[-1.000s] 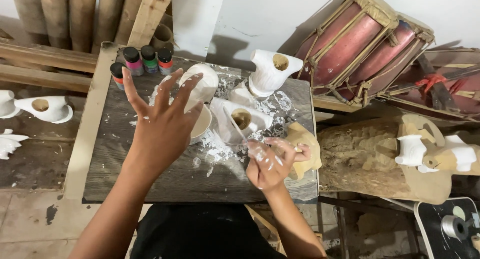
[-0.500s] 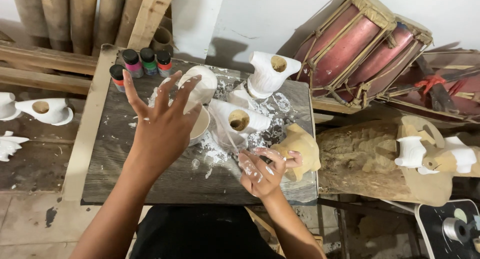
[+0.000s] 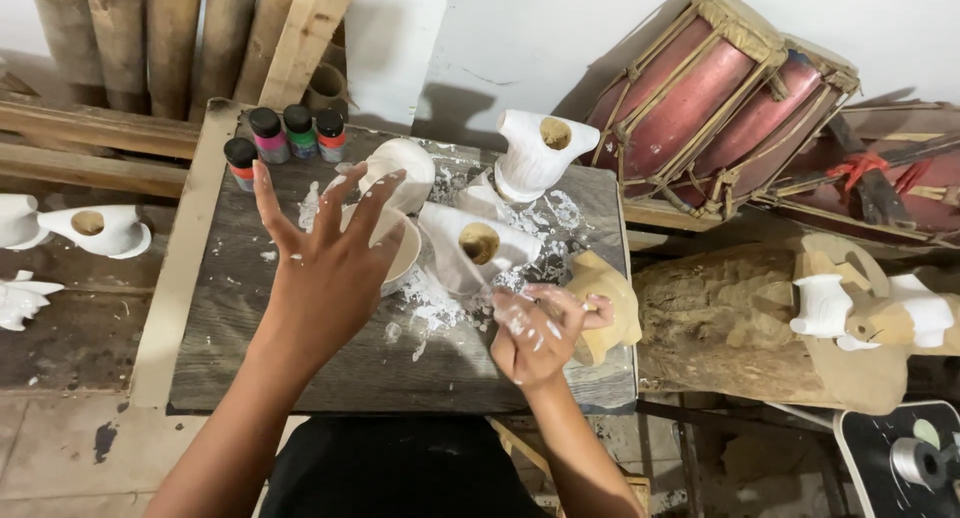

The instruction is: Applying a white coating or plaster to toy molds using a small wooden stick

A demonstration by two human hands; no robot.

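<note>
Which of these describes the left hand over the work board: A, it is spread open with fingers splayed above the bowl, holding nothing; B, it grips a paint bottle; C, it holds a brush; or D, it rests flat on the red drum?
A: the left hand hangs open, fingers splayed and flecked with white, over the bowl, holding nothing; the paint bottles stand untouched beyond it.
</note>
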